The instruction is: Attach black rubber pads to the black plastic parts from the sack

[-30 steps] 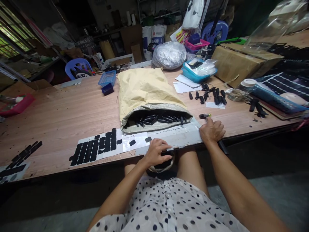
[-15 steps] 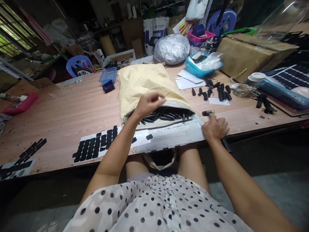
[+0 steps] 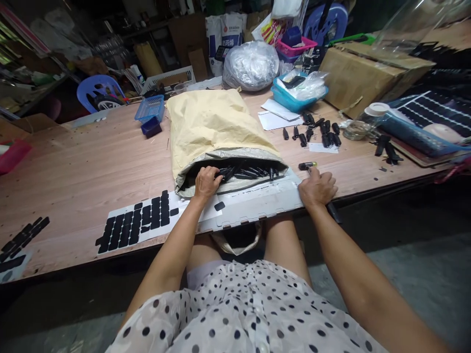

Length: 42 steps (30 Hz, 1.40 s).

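My left hand reaches into the mouth of a yellow paper sack lying on the table. Its fingers are curled among slim black pointed parts inside, and whatever they grip is hidden. On the right, my right hand is closed around the handle of a small hammer. The hammer's head has a yellowish end, and its black handle sticks out past the table's edge. A grey-white board lies along the front edge, with a small black sticker near the sack.
A sheet of black stickers lies to the left. Several black parts are scattered at the right, near a blue basket and a cardboard box. A small blue basket stands behind left.
My left hand has come down from above the sack into its open mouth. My right hand keeps hold of the hammer. The whole view has shifted slightly.
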Tool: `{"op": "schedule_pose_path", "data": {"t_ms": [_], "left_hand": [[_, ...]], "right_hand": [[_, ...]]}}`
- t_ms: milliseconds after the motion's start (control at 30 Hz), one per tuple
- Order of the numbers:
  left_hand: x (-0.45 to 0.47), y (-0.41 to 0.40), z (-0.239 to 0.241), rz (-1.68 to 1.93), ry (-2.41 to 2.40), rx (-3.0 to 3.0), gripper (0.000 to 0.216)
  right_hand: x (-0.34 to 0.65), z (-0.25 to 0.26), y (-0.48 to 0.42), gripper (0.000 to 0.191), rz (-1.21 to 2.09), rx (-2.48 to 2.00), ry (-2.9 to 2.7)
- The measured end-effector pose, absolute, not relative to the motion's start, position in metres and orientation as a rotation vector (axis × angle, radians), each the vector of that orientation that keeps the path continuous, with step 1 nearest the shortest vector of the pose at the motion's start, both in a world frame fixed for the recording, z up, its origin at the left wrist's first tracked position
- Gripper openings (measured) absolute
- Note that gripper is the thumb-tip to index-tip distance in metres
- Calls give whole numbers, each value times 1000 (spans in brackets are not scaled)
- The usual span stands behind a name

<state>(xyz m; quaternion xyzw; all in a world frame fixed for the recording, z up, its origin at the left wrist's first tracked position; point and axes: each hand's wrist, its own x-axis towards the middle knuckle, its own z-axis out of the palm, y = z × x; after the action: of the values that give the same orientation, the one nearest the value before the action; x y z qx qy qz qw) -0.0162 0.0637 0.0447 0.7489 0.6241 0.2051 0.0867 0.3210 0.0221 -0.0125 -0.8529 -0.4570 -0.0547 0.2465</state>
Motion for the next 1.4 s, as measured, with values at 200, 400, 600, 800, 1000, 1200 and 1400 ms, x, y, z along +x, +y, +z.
{"op": "schedule_pose_path", "data": {"t_ms": [200, 400, 600, 800, 1000, 1200, 1400], "left_hand": [[-8, 7, 25, 634, 1401, 2347, 7], [5, -21, 3, 666, 1414, 2176, 9], [14, -21, -3, 691, 1512, 2060, 12], [16, -19, -4, 662, 1520, 2020, 13], [17, -17, -7, 668, 1508, 2033, 16], [19, -17, -11, 683, 1487, 2056, 8], [20, -14, -14, 704, 1489, 2049, 13]], "right_hand": [[315, -10, 23, 38, -201, -2362, -1219], [325, 0, 26, 41, 11, -2359, -1140], [309, 13, -10, 44, 141, -1940, -1166], [233, 21, -72, 38, 479, -1504, -1485], [199, 19, -87, 38, 492, -1401, -1737], [195, 12, -88, 41, 387, -1482, -1883], [203, 16, -90, 41, 353, -1534, -1795]]}}
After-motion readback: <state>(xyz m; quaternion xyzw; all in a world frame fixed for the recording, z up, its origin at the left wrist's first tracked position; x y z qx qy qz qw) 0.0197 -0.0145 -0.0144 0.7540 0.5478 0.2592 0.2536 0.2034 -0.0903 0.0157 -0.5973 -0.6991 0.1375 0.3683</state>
